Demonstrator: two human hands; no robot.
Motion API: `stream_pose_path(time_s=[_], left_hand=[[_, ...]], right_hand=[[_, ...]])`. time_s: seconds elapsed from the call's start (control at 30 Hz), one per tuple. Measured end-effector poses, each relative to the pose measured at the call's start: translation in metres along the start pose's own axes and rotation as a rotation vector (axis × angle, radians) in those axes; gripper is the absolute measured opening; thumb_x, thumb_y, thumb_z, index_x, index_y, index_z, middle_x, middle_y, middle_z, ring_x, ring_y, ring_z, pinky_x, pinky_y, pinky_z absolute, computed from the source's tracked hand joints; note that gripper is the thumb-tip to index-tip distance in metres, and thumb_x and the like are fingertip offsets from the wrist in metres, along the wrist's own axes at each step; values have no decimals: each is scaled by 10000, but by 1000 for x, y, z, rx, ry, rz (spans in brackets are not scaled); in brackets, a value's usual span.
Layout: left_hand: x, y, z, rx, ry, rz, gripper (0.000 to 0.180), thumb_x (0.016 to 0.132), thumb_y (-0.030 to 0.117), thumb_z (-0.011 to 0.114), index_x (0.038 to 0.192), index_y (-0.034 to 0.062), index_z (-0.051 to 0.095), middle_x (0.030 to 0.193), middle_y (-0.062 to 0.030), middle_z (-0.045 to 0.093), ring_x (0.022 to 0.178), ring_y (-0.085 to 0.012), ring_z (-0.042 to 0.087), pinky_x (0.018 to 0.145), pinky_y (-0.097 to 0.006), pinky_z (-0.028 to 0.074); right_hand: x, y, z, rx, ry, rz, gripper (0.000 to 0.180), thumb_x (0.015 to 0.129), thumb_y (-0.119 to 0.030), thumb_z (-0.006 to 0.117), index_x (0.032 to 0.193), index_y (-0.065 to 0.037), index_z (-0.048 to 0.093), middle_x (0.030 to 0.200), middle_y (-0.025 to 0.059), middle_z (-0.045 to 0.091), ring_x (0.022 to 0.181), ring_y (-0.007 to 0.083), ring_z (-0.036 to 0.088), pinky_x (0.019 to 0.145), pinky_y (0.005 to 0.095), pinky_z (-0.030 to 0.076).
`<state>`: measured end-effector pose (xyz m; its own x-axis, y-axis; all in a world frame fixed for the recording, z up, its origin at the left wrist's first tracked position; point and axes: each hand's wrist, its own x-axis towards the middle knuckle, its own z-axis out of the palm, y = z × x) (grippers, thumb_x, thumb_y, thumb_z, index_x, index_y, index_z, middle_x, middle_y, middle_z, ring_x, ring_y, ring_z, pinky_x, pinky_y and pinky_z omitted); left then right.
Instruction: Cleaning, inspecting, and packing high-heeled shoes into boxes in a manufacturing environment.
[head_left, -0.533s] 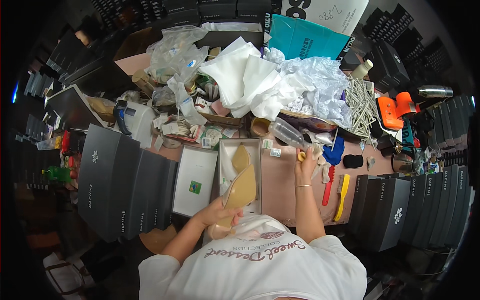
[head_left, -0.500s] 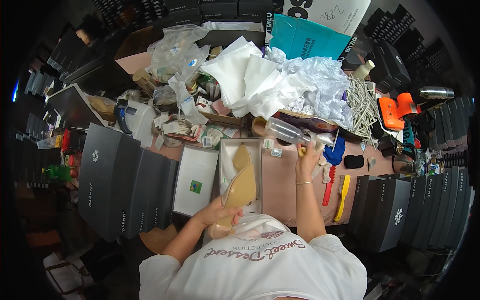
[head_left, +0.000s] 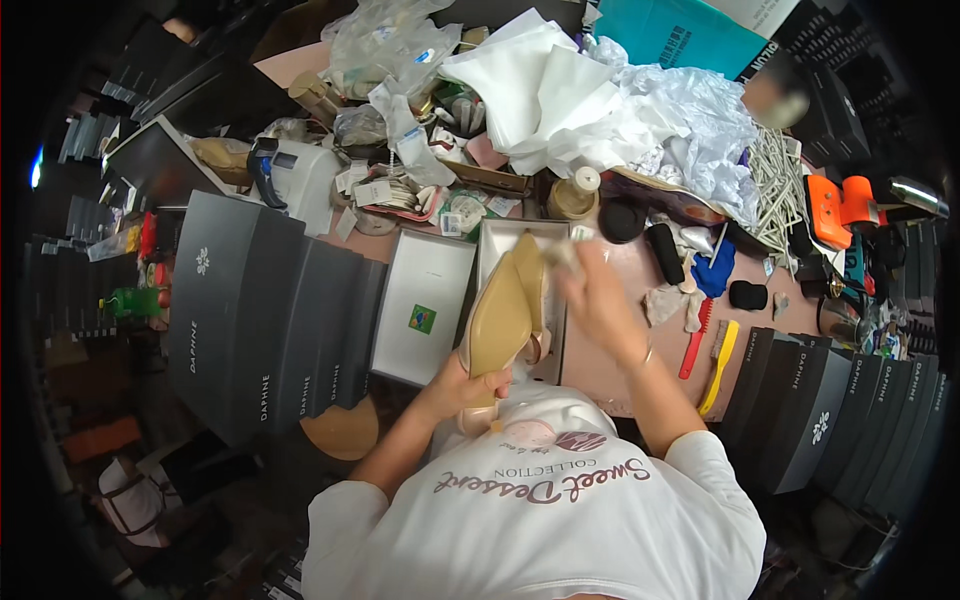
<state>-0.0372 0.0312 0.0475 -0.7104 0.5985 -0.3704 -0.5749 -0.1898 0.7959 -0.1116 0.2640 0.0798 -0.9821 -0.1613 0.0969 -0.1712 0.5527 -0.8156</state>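
Observation:
My left hand [head_left: 467,386] is closed around a beige pointed shoe [head_left: 497,312], its tan sole turned up. A second beige shoe [head_left: 533,272] lies behind it in the open white-lined shoe box [head_left: 551,371]. To the right of the held shoe's toe is my right hand [head_left: 598,297], smeared by motion, with a small whitish cloth wad [head_left: 563,256] at its fingertips. Just beyond the box stands a bottle with a pale cap [head_left: 587,179]. The box lid [head_left: 421,285] lies to the left, a small green packet [head_left: 422,319] on it.
Dark shoe boxes [head_left: 240,310] stand in rows at left, more boxes [head_left: 800,410] at right. A red brush [head_left: 693,345], yellow brush [head_left: 720,368], blue cloth [head_left: 714,270] and black sponge [head_left: 748,295] lie to the right. Crumpled white paper [head_left: 690,120] heaps up at the back.
The clear bottle has left my right hand, which has come left toward the shoe with the wad. A capped bottle now stands beyond the box. The view has shifted slightly.

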Motion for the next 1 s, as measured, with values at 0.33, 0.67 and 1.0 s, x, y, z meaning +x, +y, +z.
stream_pose_path(time_s=[0.33, 0.67, 1.0], left_hand=[[-13, -5, 35, 170, 72, -106, 95, 840, 33, 631, 928, 4, 614, 769, -19, 614, 665, -86, 571, 595, -250, 479], [-34, -9, 40, 327, 95, 18, 120, 859, 18, 623, 973, 4, 586, 800, -32, 605, 683, -108, 593, 610, -258, 501], [-28, -9, 44, 224, 6, -131, 182, 849, 52, 651, 1002, -17, 580, 823, -45, 617, 724, -123, 615, 636, -254, 507]], right_hand=[[-65, -25, 25, -297, -33, -286, 114, 781, -153, 592, 868, -116, 528, 777, 71, 504, 641, 257, 597, 488, 392, 471], [-89, -47, 29, -225, -45, -499, 114, 790, -170, 592, 861, -110, 527, 791, 97, 529, 583, 305, 582, 449, 398, 473], [-61, -16, 14, -218, 89, -326, 72, 825, -141, 565, 834, -84, 522, 761, 78, 535, 624, 286, 604, 478, 403, 489]])
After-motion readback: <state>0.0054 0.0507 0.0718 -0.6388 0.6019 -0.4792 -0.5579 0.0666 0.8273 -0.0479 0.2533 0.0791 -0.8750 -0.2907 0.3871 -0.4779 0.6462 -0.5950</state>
